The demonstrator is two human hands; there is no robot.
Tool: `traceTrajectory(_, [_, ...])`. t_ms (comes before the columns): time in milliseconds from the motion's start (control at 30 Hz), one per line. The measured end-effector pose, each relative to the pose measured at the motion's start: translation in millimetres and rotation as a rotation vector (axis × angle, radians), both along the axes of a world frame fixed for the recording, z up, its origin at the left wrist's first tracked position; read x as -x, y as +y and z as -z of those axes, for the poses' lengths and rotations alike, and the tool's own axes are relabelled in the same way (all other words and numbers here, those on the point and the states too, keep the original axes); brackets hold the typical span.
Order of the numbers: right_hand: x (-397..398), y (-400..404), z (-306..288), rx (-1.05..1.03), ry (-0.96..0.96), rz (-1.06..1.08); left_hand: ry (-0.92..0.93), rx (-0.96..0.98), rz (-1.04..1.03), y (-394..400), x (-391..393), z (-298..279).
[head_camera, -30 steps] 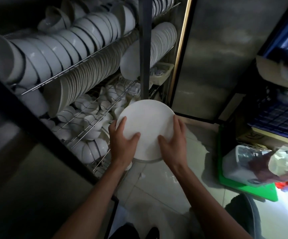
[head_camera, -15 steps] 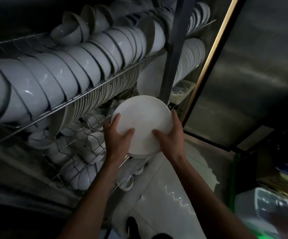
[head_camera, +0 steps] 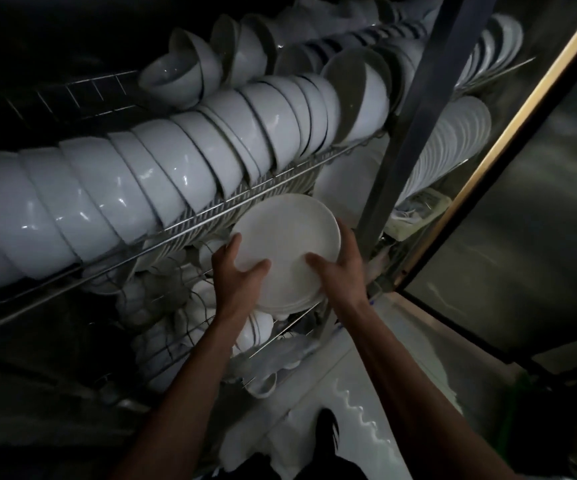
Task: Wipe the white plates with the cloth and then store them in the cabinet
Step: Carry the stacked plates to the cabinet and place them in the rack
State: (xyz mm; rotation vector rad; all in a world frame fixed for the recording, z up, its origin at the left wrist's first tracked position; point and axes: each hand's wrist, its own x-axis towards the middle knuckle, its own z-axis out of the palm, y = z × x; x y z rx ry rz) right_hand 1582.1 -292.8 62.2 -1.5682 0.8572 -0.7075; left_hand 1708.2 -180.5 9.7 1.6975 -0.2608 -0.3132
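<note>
A small stack of white plates [head_camera: 287,244] is held tilted at the front of the open cabinet, just below the wire shelf [head_camera: 211,216] of bowls. My left hand [head_camera: 237,277] grips the stack's left edge, thumb on the top face. My right hand [head_camera: 340,271] grips the right edge in the same way. Behind the stack, a row of upright white plates [head_camera: 449,150] fills the rack on the right. No cloth is in view.
White bowls [head_camera: 162,168] lie on their sides along the upper shelf. Small cups and bowls [head_camera: 176,306] fill the lower wire rack. A dark vertical post [head_camera: 415,116] stands right of the stack. The steel cabinet door [head_camera: 539,202] stands open at right, over pale floor tiles [head_camera: 342,393].
Both hands have carried the stack up and forward to the cabinet, under the bowl shelf. The view has swung left; the floor bins at right are out of sight.
</note>
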Motion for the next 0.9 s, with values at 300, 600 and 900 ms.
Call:
traceTrajectory(300, [-22.7,-61.1,-5.0,0.163,-0.062,-0.079,0.098,-0.052,0.001,-66.5,-0.4,7.8])
traceTrajectory(600, [-43.6,-89.1,3.8,0.327,-0.136,-0.119,-0.170,-0.285,0.091,-102.7,5.9,15.4])
traceTrajectory(900, [-62.3,-106.8,6.8,0.420,-0.073,-0.169,-0.159,-0.263,0.187,-125.7,11.3,18.5])
